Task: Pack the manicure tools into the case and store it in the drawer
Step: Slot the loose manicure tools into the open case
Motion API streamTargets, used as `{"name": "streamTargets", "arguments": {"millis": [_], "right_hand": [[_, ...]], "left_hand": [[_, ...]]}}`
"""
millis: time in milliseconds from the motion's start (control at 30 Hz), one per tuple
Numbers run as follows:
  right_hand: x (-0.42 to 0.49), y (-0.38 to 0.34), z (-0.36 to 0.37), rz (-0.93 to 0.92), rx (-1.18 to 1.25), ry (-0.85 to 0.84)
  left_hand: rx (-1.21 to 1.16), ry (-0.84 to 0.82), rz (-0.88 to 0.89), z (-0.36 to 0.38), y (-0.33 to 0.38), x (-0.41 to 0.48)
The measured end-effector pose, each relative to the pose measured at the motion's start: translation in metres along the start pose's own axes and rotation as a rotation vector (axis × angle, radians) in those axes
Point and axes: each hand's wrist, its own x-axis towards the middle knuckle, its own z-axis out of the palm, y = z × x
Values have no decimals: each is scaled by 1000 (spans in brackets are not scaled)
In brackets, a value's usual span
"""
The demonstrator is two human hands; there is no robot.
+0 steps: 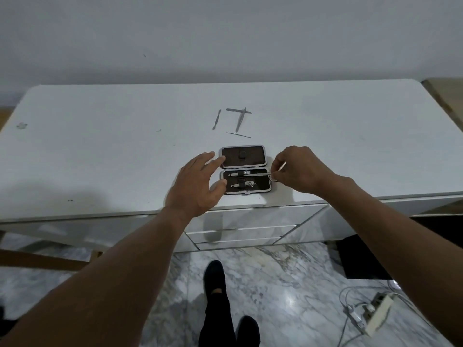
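Bracing the open case (244,169) at its 9 o'clock edge, left hand (198,184) is spread, fingertips on the lid and tray rims. Case sits at the tabletop (100,151) front edge, two clippers strapped in the near tray. Right hand (298,170) at 3 o'clock pinches a thin tool (260,173); I'd slide it flat under the strap, keeping the case pinned. Four loose tools (234,120) wait at 12 o'clock.

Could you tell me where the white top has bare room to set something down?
The white top is bare left of the left hand and right of the right hand. It is crowded around the open case and the loose tools behind it.
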Motion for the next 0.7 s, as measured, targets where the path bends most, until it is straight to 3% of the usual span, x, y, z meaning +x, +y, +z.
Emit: {"name": "streamTargets", "arguments": {"millis": [267, 700], "right_hand": [[-1, 3, 0, -118, -81, 27], [-3, 3, 3, -76, -28, 55]], "left_hand": [[-7, -10, -1, -1, 1, -1], [3, -3, 7, -1, -1, 0]]}}
